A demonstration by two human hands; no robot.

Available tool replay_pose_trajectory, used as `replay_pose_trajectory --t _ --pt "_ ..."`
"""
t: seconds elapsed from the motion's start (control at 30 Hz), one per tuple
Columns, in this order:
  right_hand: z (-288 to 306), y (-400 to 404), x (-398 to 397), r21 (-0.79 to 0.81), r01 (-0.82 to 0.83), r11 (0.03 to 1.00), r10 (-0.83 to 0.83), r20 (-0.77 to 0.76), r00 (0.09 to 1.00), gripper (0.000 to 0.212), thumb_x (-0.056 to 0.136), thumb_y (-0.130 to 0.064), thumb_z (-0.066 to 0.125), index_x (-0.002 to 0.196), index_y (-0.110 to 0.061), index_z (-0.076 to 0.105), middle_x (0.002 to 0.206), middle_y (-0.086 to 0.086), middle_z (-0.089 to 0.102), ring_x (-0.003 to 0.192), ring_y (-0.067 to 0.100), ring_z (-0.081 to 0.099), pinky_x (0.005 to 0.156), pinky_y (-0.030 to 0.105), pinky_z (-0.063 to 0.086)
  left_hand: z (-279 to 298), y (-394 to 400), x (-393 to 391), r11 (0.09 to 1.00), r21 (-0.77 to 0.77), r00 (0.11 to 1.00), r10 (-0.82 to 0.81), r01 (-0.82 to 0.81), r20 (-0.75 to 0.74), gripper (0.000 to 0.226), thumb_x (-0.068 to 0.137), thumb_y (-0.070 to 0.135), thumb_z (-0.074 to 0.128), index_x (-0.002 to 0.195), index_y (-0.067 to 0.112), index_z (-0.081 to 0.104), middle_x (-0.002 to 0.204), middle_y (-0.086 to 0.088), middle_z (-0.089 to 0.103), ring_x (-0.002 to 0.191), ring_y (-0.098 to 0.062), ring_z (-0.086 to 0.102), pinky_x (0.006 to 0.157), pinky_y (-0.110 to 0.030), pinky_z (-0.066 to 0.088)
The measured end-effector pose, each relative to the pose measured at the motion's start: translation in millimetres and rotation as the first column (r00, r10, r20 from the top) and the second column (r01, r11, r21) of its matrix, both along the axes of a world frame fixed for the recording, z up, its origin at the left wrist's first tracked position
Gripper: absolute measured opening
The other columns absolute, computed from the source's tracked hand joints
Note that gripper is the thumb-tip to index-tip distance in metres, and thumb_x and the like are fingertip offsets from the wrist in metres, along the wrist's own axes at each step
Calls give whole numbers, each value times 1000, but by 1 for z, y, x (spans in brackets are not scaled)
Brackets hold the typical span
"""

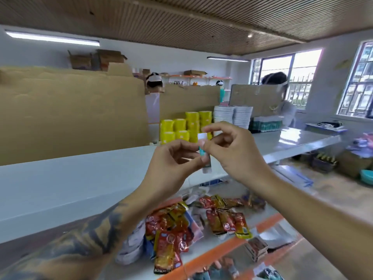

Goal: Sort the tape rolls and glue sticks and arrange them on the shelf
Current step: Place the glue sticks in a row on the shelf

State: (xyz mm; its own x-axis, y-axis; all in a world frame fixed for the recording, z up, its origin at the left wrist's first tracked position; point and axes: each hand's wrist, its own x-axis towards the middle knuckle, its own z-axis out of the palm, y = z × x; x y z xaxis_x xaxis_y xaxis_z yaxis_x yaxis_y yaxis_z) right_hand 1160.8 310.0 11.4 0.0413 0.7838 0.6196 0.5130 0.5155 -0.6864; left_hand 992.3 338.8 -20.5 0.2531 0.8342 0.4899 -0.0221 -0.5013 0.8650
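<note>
Both hands raised, L hand (173, 158) & R hand (232, 150) fingertips pinched together.

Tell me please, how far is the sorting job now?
Done: yellow tape rolls stand stacked on the top shelf, white rolls beside them. In hand: the left hand and the right hand both pinch one glue stick. Left: placing it; other glue sticks cannot be seen.

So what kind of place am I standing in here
Probably a small shop or stockroom. Stacked yellow tape rolls sit on a long white metal shelf, red and yellow snack packets fill the orange-edged shelf below, and tall brown cardboard sheets stand behind.
</note>
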Motion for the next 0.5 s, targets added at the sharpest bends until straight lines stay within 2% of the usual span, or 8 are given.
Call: replay_pose_trajectory --t 0.1,0.2,0.3,0.4,0.5 --pt "-9 -1 57 -31 60 998 -58 63 996 22 92 -35 74 113 -36 69 76 -5 73 72 6 68 71 29 55 -5 9 42 998 56 970 -10 24 -242 32 82 32 84 110 21 71 95 3 78 89 -12 74 82 -34 60" --pt "-20 3 108 -33 138 990 -134 103 986 20 93 -37 71 113 -39 68 78 -12 72 77 2 66 68 12 50 -8 25 76 979 201 840 125 -20 -528 42 86 56 73 124 39 65 111 18 72 102 1 66 86 -26 54" --pt "-32 11 154 -26 216 976 -212 117 970 20 92 -36 71 111 -39 67 76 -14 71 77 -1 66 65 8 46 -3 41 108 956 293 730 204 -5 -652 54 87 64 66 136 42 56 131 18 64 120 -3 58 98 -30 49" --pt "-42 22 197 -40 284 958 -277 117 954 20 93 -36 71 111 -39 65 79 -14 71 78 -2 65 68 14 48 3 63 143 937 345 618 240 55 -749 64 90 67 57 147 38 48 151 17 50 138 -7 46 114 -35 39" --pt "-51 38 235 -44 341 939 -336 95 937 18 92 -35 71 109 -38 65 80 -12 71 77 1 65 74 28 53 4 89 180 945 310 501 222 100 -837 70 91 76 46 151 43 40 158 17 41 144 -11 39 118 -42 35"
